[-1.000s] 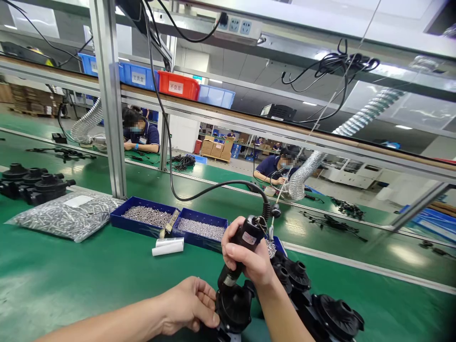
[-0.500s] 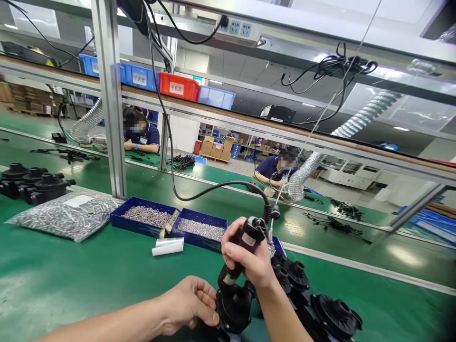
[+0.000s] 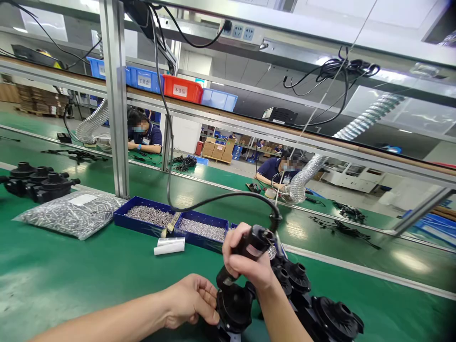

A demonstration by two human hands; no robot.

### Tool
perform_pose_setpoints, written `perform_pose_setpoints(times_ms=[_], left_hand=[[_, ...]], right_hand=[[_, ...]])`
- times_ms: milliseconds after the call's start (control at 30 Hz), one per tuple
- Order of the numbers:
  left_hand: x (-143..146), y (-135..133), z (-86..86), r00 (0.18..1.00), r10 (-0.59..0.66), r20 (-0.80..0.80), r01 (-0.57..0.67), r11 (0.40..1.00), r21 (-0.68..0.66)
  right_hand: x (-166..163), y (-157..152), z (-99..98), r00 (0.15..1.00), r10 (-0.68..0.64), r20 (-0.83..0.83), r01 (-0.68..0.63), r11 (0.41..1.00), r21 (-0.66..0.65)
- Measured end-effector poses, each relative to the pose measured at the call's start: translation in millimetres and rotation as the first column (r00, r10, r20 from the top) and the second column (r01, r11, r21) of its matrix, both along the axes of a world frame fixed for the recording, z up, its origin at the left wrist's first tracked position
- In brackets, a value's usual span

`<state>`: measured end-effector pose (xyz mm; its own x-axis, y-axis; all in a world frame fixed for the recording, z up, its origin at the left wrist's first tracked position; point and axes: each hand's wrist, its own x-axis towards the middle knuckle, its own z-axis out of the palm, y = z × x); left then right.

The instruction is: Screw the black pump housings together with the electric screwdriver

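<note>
My right hand [image 3: 249, 263] is closed round a black electric screwdriver [image 3: 257, 240] whose cable rises to the frame overhead. The tool's tip points down onto a black round pump housing [image 3: 233, 308] at the bottom edge of the view. My left hand [image 3: 188, 299] has its fingers curled against the left side of that housing, steadying it. More black pump housings [image 3: 335, 318] lie in a row to the right of it on the green belt [image 3: 71, 280].
Two blue trays of small screws [image 3: 171, 221] stand behind my hands, with a white paper roll [image 3: 169, 246] in front and a clear bag of screws [image 3: 67, 213] to the left. Black pumps [image 3: 39, 183] sit at far left. An aluminium post [image 3: 117, 99] rises there. Two people work across the line.
The screwdriver has tilted so that its top leans further right and sits lower. The view has shifted slightly. My left hand stays on the housing.
</note>
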<state>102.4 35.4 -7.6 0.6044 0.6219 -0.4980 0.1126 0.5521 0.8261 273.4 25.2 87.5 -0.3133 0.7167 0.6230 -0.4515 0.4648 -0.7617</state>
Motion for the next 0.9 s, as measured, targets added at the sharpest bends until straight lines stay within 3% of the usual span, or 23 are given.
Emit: perform_pose_setpoints(times_ms=[100, 200, 400, 633, 900], left_hand=[[0, 1, -1.9, 0.999, 0.034, -0.004, -0.034, 0.999, -0.004], [-4, 4, -3.0, 1.0, 0.022, 0.007, -0.023, 1.0, 0.011], [-8, 9, 1.9, 1.0, -0.009, -0.001, 0.009, 1.0, 0.0], [-6, 9, 2.9, 1.0, 0.011, -0.014, -0.011, 1.0, -0.01], [-6, 7, 3.2, 1.0, 0.023, 0.014, -0.023, 1.0, -0.006]], right_hand=[[-19, 2, -2.0, 0.945, -0.317, 0.077, 0.322, 0.944, -0.073], [-29, 2, -1.7, 0.897, -0.44, 0.042, 0.442, 0.896, -0.056], [-12, -8, 8.8, 0.917, -0.39, -0.087, 0.39, 0.921, -0.02], [-8, 0, 3.5, 0.943, -0.327, -0.055, 0.324, 0.944, -0.057], [-15, -5, 3.9, 0.936, -0.35, -0.032, 0.349, 0.936, -0.048]])
